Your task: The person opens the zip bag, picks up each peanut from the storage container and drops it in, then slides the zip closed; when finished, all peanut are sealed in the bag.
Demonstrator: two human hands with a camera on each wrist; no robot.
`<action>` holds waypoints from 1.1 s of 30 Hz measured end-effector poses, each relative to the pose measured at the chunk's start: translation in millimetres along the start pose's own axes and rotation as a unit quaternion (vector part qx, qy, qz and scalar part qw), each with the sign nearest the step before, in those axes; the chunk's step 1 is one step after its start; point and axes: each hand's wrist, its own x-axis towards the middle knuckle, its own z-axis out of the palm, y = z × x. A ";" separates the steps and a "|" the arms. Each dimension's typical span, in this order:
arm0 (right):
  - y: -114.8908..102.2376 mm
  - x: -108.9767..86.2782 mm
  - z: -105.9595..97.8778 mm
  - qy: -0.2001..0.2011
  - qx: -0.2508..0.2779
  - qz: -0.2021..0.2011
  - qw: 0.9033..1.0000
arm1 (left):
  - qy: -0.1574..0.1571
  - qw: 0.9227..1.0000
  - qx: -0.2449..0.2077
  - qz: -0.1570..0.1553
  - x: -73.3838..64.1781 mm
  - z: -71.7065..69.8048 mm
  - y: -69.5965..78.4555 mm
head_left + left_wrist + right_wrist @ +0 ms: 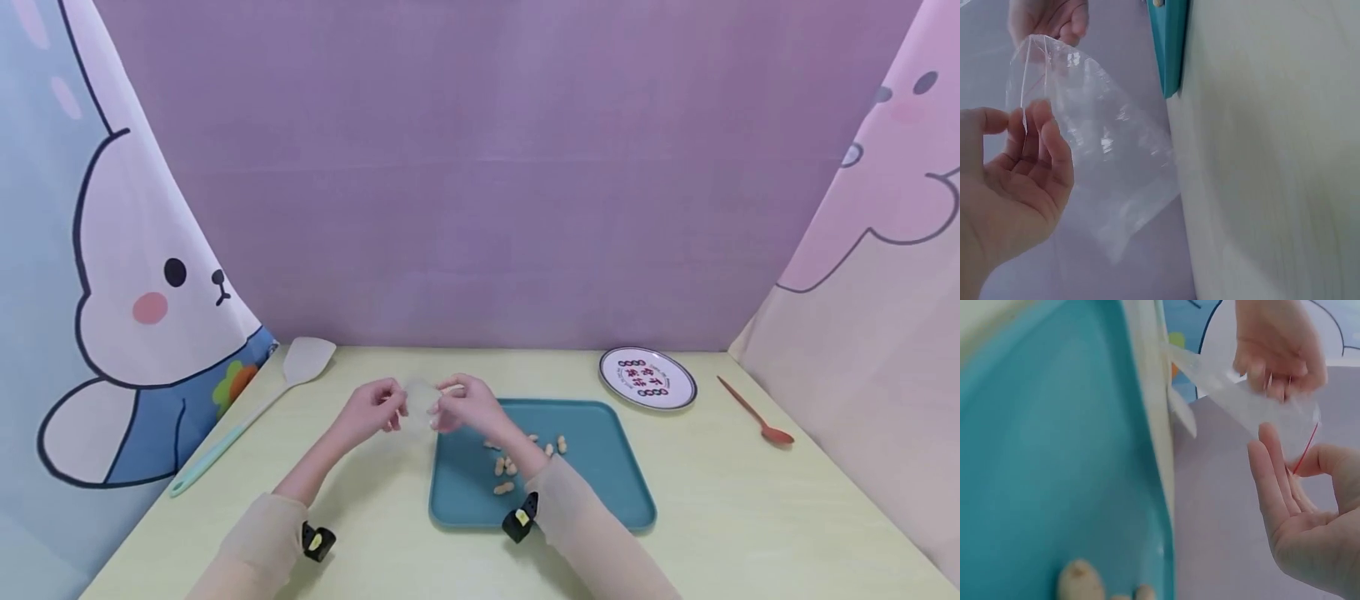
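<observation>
A clear plastic zip bag [1104, 144] hangs between my two hands, above the table to the left of the tray. My left hand [375, 407] pinches one end of its top edge between thumb and fingers. At the other end, my right hand [468, 406] pinches the edge with thumb and fingertips; a red line runs along the bag's mouth [1307, 447] there. No contents show inside the bag. Several peanuts [504, 488] in their shells lie on a teal tray [592, 500] under my right forearm, which hides part of them.
A long spatula [303, 362] with a pale green handle lies at the table's left. Beyond the tray, to the right, sits a white plate [615, 379] with a dark rim and red writing. A reddish-brown spoon [776, 435] is at far right. Printed curtains [517, 167] enclose the table.
</observation>
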 end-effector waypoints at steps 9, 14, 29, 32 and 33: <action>-8.5 0.0 2.9 0.005 0.014 0.004 1.000 | 0.013 0.980 0.107 0.169 -0.2 10.3 -3.2; -9.8 0.2 6.6 0.015 0.025 0.024 0.999 | 0.037 0.960 0.175 0.216 1.1 17.2 -4.0; -18.9 0.2 11.4 0.003 -0.049 0.045 0.998 | 0.061 0.946 0.206 0.244 0.5 25.2 2.5; -19.3 -1.3 12.8 -0.004 -0.063 0.041 0.997 | 0.048 0.952 0.188 0.237 0.3 26.4 1.4; -18.8 -2.0 13.2 -0.003 -0.072 0.037 0.997 | 0.041 0.954 0.180 0.235 0.0 26.7 0.8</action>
